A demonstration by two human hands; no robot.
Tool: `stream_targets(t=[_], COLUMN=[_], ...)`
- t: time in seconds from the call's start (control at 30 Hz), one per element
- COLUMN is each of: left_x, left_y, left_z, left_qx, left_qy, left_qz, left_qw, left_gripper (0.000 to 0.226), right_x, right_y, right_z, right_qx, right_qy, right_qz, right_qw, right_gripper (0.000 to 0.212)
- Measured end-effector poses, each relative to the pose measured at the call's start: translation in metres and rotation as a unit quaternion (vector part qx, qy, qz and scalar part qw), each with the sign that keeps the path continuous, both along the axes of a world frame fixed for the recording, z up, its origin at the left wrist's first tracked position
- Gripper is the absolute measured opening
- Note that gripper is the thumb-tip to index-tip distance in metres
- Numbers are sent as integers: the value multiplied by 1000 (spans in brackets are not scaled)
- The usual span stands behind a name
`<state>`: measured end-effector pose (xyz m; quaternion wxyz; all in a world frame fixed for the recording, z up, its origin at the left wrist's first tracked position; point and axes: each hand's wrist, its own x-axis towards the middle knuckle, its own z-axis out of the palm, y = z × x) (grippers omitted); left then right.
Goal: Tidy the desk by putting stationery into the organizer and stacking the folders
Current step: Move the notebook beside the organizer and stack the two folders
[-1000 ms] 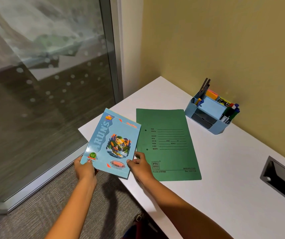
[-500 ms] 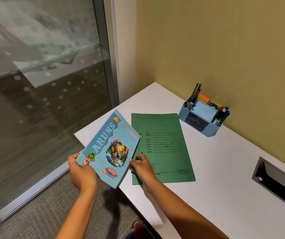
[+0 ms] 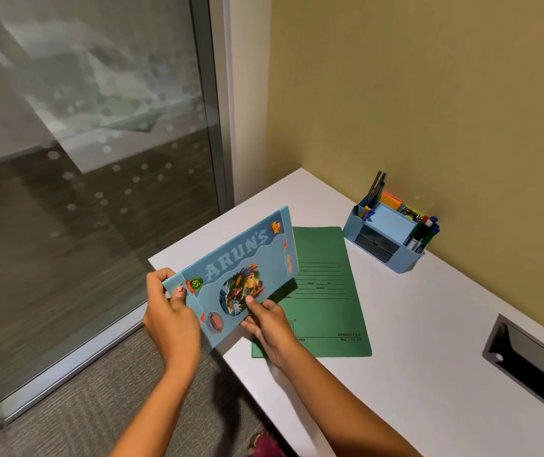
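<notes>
A slight sheen is shown by the light-blue paper notebook; the green card folder is finished matt. The white table is smooth, the light-blue plastic organizer matt, the grey carpet rough.

We are looking at an office, most likely a small work booth or meeting room. A plain white desk fits into the corner of an olive-yellow wall, and a rectangular cable cutout with a dark metal rim is sunk into its top. To the left stands a tall glass partition in a grey metal frame, marked with rows of frosted dots. Below it lies grey short-pile carpet. The paper goods fit as well: a green spring file printed with form lines, a blue notebook, and a blue desk organizer stocked with markers, pens and sticky-note pads.
</notes>
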<state>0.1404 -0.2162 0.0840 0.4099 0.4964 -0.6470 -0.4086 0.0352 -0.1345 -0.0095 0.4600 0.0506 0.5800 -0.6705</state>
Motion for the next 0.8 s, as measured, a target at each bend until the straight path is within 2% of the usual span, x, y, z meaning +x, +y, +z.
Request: stream_targets(t=[0.1, 0.23, 0.43, 0.53, 0.7, 0.8], left_x=[-7, -20, -45, -63, -91, -104], left_y=[7, 17, 50, 79, 123, 147], left_z=[0, -3, -15, -23, -37, -44], left_qx=[39, 74, 36, 55, 54, 54], left_qy=[47, 59, -3, -31, -78, -93], left_qz=[-32, -114, -250, -316, -394, -423], left_qw=[998, 989, 968, 947, 914, 900], left_gripper=[20, 24, 26, 28, 28, 28], right_x=[-10, -25, -37, -43, -49, -50], right_y=[12, 49, 136, 181, 245, 273], right_z=[9, 21, 41, 50, 54, 49], right_qx=[-47, -33, 29, 44, 121, 159], right_qy=[2, 56, 170, 212, 269, 270], right_qz=[-47, -108, -220, -262, -311, -336], right_qw=[998, 992, 960, 940, 904, 888], right_gripper=[41, 43, 40, 32, 25, 24])
